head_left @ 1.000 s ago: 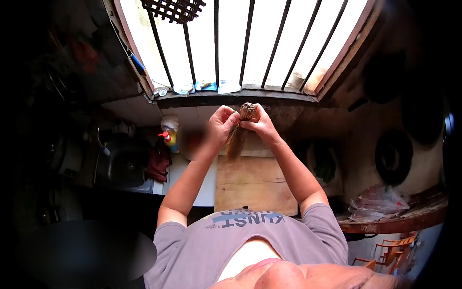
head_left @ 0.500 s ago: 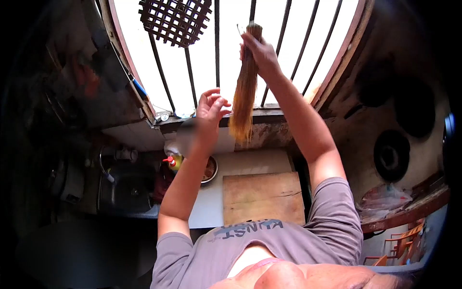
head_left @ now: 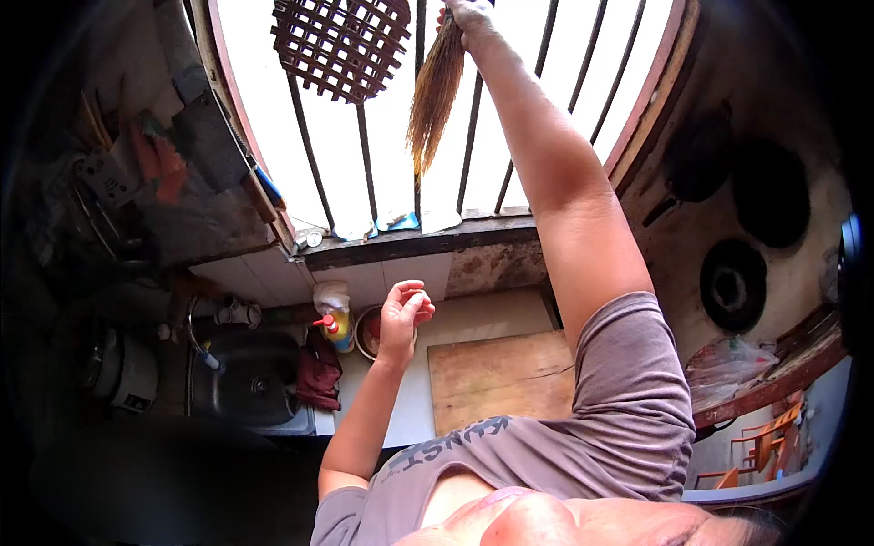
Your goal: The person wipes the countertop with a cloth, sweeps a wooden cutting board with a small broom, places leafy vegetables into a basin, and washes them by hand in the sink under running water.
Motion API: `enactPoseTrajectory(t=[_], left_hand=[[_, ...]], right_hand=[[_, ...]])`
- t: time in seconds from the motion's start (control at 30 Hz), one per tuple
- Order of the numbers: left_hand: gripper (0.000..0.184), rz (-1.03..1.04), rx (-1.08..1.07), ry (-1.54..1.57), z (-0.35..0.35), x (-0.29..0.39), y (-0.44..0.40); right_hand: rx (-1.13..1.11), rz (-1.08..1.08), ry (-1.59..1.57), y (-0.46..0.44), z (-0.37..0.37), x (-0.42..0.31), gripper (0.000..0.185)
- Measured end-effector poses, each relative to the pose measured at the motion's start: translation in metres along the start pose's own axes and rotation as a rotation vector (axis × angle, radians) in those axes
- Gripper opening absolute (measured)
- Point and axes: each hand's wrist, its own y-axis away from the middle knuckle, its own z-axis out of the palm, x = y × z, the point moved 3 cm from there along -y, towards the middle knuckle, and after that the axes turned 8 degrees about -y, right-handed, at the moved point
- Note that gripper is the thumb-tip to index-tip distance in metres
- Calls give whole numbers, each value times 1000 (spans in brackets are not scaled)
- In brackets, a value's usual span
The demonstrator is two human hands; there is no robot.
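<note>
Holding the straw brush (head_left: 435, 100) by its top, head view: right hand (head_left: 470, 16) stretched to the far side, fingers closed round the handle, partly out of sight. Bristles point nearward, against the bright window bars (head_left: 468, 136), right of a round lattice (head_left: 341, 45) and apart from it. Left hand (head_left: 405, 317) nearer, fingers curled, thumb close to them; whether pressed together, I cannot tell. Just left of it, a bowl (head_left: 367, 332), part-hidden, and a red-topped bottle (head_left: 340, 333). Nearer, to the right: wooden board (head_left: 501, 380).
</note>
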Motion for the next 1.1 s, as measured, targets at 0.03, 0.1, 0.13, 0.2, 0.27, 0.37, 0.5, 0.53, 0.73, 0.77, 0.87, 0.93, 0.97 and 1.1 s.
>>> enactPoseTrajectory(t=[0.03, 0.1, 0.13, 0.2, 0.27, 0.37, 0.5, 0.53, 0.73, 0.77, 0.87, 0.93, 0.97, 1.1], left_hand=[[17, -19, 11, -4, -4, -4, 2], [17, -21, 9, 6, -10, -11, 6], [17, -41, 14, 10, -12, -13, 9], [16, -63, 14, -1, -16, -25, 11], [16, -103, 11, 5, -18, -35, 13], [16, -172, -4, 6, -17, -54, 17], [14, -163, 17, -46, -18, -94, 26], [16, -167, -4, -105, -24, -112, 28], [20, -380, 27, -491, -78, -234, 91], [21, -434, 56, -545, -85, -250, 106], [24, -533, 20, -816, -115, -305, 155], [28, -612, -23, -956, -122, -323, 189], [35, -645, -39, -1066, -127, -339, 205], [54, -808, -75, -1159, -123, -367, 241]], right_hand=[[8, 62, 28, 1, -2, 8, 36], [-124, 15, 9, -23, -23, 54, 39], [-117, 29, -48, -30, -30, 73, 39], [-139, 56, -100, -18, -33, 77, 50], [-83, 86, -164, -4, -24, 72, 43], [-112, -8, -3, 36, -20, 46, 46], [-250, -226, 234, 64, -85, 104, 70], [-292, -216, 243, 94, -103, 111, 68], [-176, 440, 281, 306, -313, 259, 32], [-126, 390, 421, 350, -384, 302, 31], [58, 474, 1082, 515, -565, 339, 40], [242, 768, 1242, 608, -623, 308, 46], [511, 955, 1327, 647, -633, 289, 47], [1204, 1279, 457, 730, -632, 265, 77]])
